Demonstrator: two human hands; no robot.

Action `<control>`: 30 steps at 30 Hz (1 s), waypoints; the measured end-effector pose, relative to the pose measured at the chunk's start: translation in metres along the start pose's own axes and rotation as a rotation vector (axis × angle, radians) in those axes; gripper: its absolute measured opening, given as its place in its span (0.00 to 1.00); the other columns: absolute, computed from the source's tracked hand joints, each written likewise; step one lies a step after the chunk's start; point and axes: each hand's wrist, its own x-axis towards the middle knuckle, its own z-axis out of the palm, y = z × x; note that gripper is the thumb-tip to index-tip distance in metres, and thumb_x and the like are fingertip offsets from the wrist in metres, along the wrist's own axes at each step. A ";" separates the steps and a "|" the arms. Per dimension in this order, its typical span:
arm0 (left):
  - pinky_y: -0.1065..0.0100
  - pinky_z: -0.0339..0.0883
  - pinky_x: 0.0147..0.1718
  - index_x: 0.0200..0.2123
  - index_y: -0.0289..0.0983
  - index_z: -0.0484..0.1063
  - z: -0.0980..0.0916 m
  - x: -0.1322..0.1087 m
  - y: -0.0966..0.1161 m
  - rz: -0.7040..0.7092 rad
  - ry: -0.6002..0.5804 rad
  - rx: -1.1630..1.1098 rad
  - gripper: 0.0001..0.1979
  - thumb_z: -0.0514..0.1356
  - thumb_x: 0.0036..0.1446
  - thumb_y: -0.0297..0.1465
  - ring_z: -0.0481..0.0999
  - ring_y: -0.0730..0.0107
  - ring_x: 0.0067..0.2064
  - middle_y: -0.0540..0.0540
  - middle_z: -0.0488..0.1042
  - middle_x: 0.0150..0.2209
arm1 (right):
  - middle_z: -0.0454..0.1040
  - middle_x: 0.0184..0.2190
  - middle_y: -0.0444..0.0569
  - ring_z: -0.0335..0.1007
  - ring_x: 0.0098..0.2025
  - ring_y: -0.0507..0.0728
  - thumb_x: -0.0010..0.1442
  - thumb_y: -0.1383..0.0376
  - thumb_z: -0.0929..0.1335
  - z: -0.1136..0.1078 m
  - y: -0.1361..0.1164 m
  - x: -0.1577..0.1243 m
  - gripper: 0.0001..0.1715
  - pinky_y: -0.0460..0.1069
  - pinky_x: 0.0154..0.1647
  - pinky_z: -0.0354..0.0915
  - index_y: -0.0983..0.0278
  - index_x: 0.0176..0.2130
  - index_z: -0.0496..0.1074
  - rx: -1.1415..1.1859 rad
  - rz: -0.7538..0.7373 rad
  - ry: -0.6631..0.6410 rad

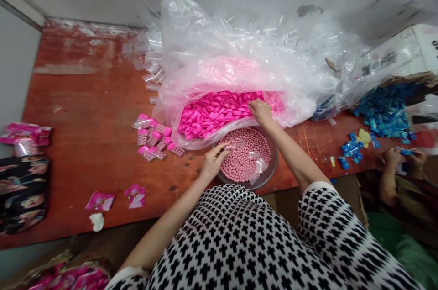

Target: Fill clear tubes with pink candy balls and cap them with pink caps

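My left hand (215, 160) is closed on a small clear plastic tube (238, 145) above a round bowl (273, 169) of pink beads (236, 162). A few more clear tubes (257, 166) lie on the beads, at the bowl's right side. Farther back, my right hand (261, 112) reaches into a heap of bright pink caps (215, 109) in a large open plastic bag (195, 71). Its fingers are pinched together at the heap's right side; what is between them is hidden. Left of the bowl sit several bead-filled tubes with pink caps (155, 138).
Clear tubes (153, 77) are heaped behind the bag. Pink packets (136, 195) and a floral cloth item (22, 194) lie on the red table (85, 144) at left. At right, another person's hands (393, 157) work near blue pieces (385, 107) and a carton (422, 48).
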 end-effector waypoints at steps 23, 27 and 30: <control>0.59 0.68 0.49 0.44 0.36 0.75 0.000 0.015 0.012 0.070 0.079 -0.038 0.15 0.60 0.54 0.36 0.76 0.62 0.45 0.44 0.78 0.43 | 0.70 0.27 0.44 0.64 0.28 0.51 0.52 0.53 0.70 -0.035 -0.075 -0.083 0.17 0.46 0.31 0.62 0.64 0.32 0.69 0.832 -0.128 -0.228; 0.61 0.67 0.49 0.45 0.37 0.76 -0.003 0.006 0.021 0.112 0.043 0.075 0.15 0.60 0.54 0.34 0.76 0.62 0.45 0.45 0.78 0.44 | 0.73 0.31 0.46 0.66 0.31 0.52 0.55 0.54 0.69 -0.043 -0.087 -0.106 0.16 0.46 0.34 0.63 0.63 0.38 0.71 0.688 -0.226 -0.201; 0.63 0.67 0.49 0.44 0.38 0.76 -0.007 0.000 0.029 0.148 0.012 0.106 0.14 0.61 0.54 0.33 0.76 0.62 0.46 0.46 0.78 0.44 | 0.74 0.38 0.48 0.69 0.37 0.53 0.55 0.54 0.69 -0.046 -0.086 -0.111 0.20 0.47 0.37 0.64 0.61 0.45 0.71 0.684 -0.307 -0.215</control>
